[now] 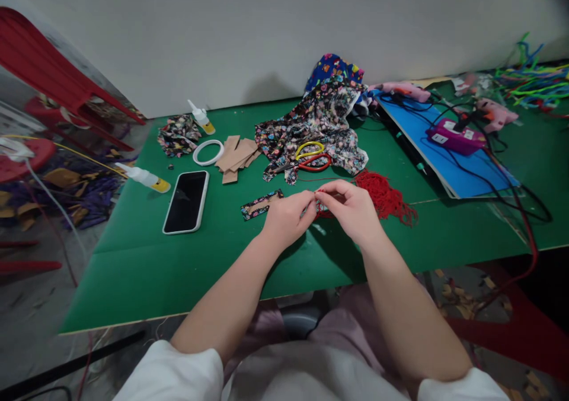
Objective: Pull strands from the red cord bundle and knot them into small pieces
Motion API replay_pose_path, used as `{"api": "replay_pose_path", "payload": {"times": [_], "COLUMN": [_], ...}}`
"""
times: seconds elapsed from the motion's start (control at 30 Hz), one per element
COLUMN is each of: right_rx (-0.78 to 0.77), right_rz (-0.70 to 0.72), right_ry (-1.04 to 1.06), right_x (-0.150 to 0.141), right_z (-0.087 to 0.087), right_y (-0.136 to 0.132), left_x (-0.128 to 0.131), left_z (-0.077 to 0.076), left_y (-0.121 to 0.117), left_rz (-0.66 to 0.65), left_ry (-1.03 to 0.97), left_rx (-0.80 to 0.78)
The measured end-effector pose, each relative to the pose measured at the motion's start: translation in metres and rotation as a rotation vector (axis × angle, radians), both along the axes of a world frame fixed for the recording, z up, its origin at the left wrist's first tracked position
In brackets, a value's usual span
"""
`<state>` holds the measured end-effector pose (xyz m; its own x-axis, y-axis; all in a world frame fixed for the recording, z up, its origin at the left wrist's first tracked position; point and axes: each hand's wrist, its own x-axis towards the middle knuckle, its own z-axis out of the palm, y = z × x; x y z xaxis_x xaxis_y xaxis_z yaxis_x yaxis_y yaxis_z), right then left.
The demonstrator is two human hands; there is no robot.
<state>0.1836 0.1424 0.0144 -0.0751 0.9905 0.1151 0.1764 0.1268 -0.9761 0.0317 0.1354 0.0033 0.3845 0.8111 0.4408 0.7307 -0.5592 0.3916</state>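
My left hand [288, 217] and my right hand [351, 211] meet at the fingertips over the green table, both pinched closed. A bit of red yarn shows between the fingertips, with more red strands below them; a small pale patch there is too blurred to name. To the right of my right hand lies a tangled heap of red yarn [384, 196]. Left of my left hand, a strip of flowered fabric [253, 211] lies with brown card on it, partly covered by that hand. Just beyond the hands rest scissors [315, 162] with one yellow and one red handle loop.
Flowered fabric [311, 122] lies behind the scissors, beside brown card pieces [235, 158] and a white ring [208, 142]. A phone [186, 202] and glue bottles [151, 180] stand left. Cables, a purple box [457, 136] and a blue folder [418, 128] fill the right.
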Motion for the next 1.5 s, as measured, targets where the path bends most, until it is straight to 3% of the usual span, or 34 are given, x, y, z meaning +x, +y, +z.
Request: {"api": "replay_pose_path", "payload": {"times": [0.43,0.67,0.83,1.0,1.23,1.33,1.5], "right_rx": [0.028,0.018,-0.023,0.064,0.233,0.262,0.138], "right_rz": [-0.027,-0.039,-0.090,-0.231,-0.393,-0.387,-0.274], "right_ry": [-0.029,-0.022,0.115,0.240,0.253,0.300,0.241], "right_x": [0.000,-0.006,-0.007,0.007,0.032,0.038,0.032], "right_z": [0.004,0.003,0.004,0.002,0.004,0.005,0.007], "right_y": [-0.001,-0.002,0.000,0.006,0.013,0.014,0.008], "left_x": [0.000,0.000,0.000,0.000,-0.003,-0.004,-0.003], "left_z": [-0.001,0.000,0.002,0.004,0.001,0.002,0.004], "left_y": [-0.001,-0.001,-0.002,-0.001,0.008,0.011,0.014], "left_rz": [0.005,0.010,0.001,0.013,0.274,0.357,0.279], "left_ry": [0.004,-0.136,-0.222,-0.224,-0.015,-0.171,-0.706], "left_rx": [-0.015,-0.100,-0.199,-0.262,-0.326,-0.365,-0.587]}}
